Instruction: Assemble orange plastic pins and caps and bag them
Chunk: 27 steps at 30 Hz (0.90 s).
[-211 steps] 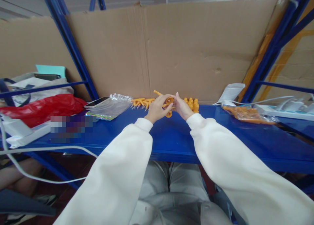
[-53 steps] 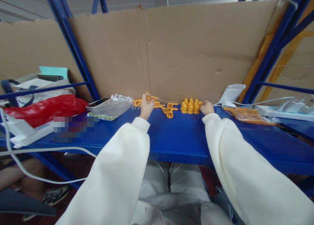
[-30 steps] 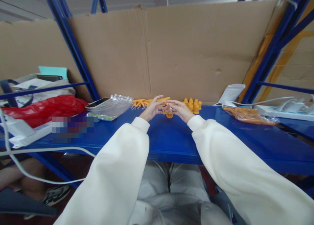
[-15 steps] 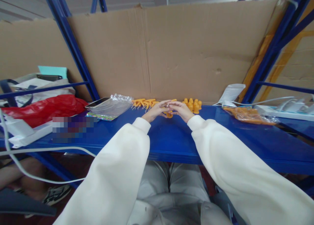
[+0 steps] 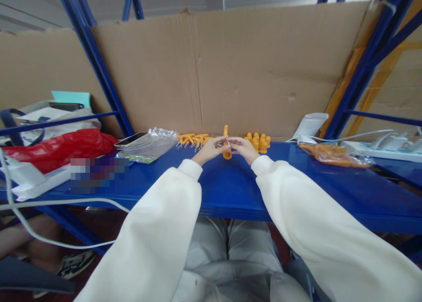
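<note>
My left hand (image 5: 208, 149) and my right hand (image 5: 243, 148) meet at the middle of the blue shelf (image 5: 231, 183), fingertips pinched together. Between them stands a small orange plastic piece (image 5: 226, 135) with its stem pointing up, held by both hands. Left of my hands lies a heap of orange stick-shaped parts (image 5: 193, 139). Right of them stands a cluster of small orange caps (image 5: 259, 142). Both arms wear white sleeves.
A clear plastic bag (image 5: 148, 143) and a phone (image 5: 127, 138) lie to the left, then a red bag (image 5: 56, 148) and white cables (image 5: 49, 203). An orange-filled bag (image 5: 332, 154) and a white pouch (image 5: 310, 125) lie right. Cardboard (image 5: 247, 69) backs the shelf.
My hands went apart to the stick heap and the caps, then came back together at the middle. The orange piece between them now points up instead of lying flat.
</note>
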Tool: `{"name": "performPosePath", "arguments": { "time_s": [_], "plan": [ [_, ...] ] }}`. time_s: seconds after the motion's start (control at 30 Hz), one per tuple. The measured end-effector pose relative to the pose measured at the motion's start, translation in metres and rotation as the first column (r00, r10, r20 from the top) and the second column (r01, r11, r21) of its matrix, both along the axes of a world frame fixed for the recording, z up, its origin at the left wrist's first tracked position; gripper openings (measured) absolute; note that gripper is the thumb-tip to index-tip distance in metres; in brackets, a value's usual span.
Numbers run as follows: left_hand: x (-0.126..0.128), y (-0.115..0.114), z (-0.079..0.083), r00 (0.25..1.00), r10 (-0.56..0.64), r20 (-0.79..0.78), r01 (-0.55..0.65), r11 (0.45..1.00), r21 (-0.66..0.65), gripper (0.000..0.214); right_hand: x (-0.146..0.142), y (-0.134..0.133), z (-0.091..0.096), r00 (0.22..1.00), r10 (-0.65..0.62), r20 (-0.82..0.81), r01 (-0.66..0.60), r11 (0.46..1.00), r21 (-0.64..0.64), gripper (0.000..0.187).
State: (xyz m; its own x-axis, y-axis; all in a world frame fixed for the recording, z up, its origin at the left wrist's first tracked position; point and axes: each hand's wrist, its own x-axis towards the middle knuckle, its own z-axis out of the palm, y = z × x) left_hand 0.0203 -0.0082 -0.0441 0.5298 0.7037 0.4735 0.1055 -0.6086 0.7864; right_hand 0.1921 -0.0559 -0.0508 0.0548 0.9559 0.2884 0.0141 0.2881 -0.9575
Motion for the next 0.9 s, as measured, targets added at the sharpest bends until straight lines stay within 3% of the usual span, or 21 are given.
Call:
{"name": "performPosePath", "arguments": {
  "time_s": [0.1,0.23,0.43,0.67,0.9],
  "plan": [
    [0.001,0.002,-0.003,0.998,0.059,0.004,-0.059,0.994,0.093,0.053,0.002,0.003,-0.003,1.000,-0.003,0.013,0.003,1.000,0.013,0.019],
    [0.002,-0.003,-0.002,0.992,0.128,0.012,-0.128,0.979,0.156,0.032,0.002,0.006,-0.006,0.999,-0.023,0.033,0.022,1.000,0.017,0.022],
    [0.008,-0.016,0.003,0.985,0.171,0.021,-0.170,0.938,0.302,0.003,0.001,0.011,-0.008,0.999,-0.020,0.044,0.013,0.989,0.150,0.021],
    [0.011,-0.013,0.003,0.975,0.219,0.035,-0.219,0.928,0.301,0.006,0.000,0.016,-0.010,0.990,0.005,0.142,-0.042,0.966,0.255,0.020],
    [0.009,0.000,-0.002,0.986,0.164,0.023,-0.164,0.948,0.274,0.003,0.000,0.015,-0.014,0.987,-0.009,0.162,-0.031,0.970,0.243,0.024]
  ]
}}
